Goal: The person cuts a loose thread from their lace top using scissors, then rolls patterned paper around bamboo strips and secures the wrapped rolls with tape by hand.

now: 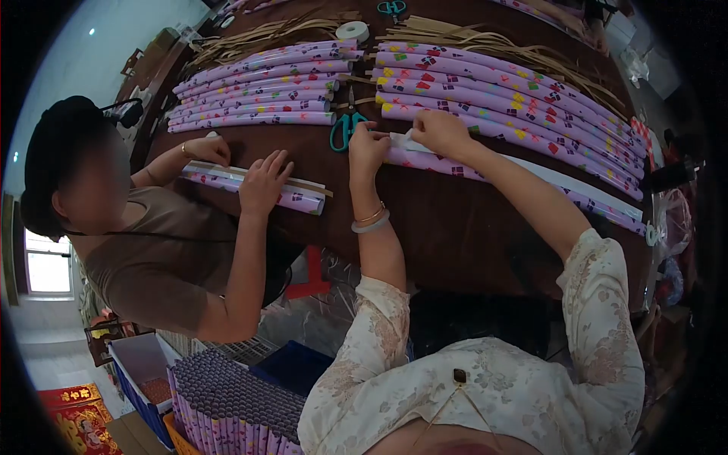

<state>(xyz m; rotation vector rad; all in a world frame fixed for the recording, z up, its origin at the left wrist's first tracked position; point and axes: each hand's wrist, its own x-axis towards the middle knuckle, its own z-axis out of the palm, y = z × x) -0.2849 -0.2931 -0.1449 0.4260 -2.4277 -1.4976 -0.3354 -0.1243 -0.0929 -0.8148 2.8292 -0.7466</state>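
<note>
A lilac patterned roll of wrapping paper (436, 163) lies in front of me, with a white strip along its upper edge. My left hand (368, 152) is closed in a pinch at the left end of this roll. Just right of it, my right hand (441, 135) has its fingers pinched on the white edge near that same end. What exactly lies between the fingertips is partly hidden. Teal-handled scissors (341, 135) lie beside my left hand, blades pointing away. Beyond my hands, several finished-looking rolls (500, 95) lie side by side.
To the left, a co-worker's hands (262, 182) rest on another roll (303, 200) with a brown strip. More rolls (258, 83), brown strips (280, 32), a tape roll (352, 31) and other scissors (392, 8) lie farther back. Many upright rolls (235, 394) stand below the table.
</note>
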